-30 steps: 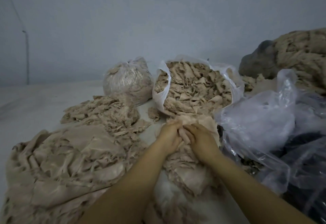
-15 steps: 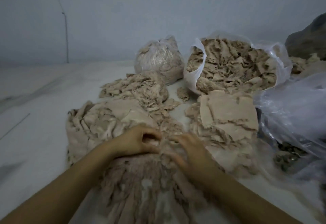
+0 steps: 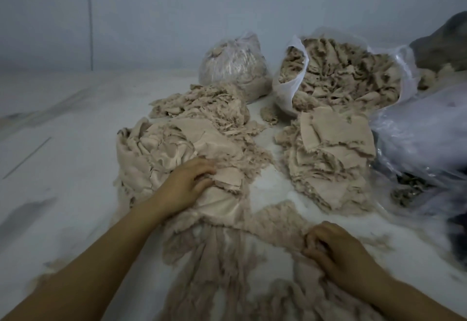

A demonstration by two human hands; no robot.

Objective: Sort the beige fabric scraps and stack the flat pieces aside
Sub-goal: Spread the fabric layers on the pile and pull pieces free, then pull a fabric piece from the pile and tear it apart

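— Head view: what have your hands got?
— My left hand point(image 3: 188, 184) curls on the crumpled scrap heap point(image 3: 161, 151); my right hand point(image 3: 333, 250) pinches a frayed strip point(image 3: 267, 224). Flat stack point(image 3: 331, 154) lies beyond, right.

a single head-worn camera looks forward and down, close over the floor point(image 3: 63, 159), toward the far wall point(image 3: 227, 4)

A pale grey-white floor point(image 3: 63, 169) carries heaps of frayed beige fabric scraps point(image 3: 207, 108), a stack of flat beige fabric pieces point(image 3: 333, 154) and a crumpled beige cloth pile point(image 3: 156, 151). Behind them stand a tied clear plastic bag of scraps point(image 3: 235, 65) and an open white plastic bag full of scraps point(image 3: 293, 85).
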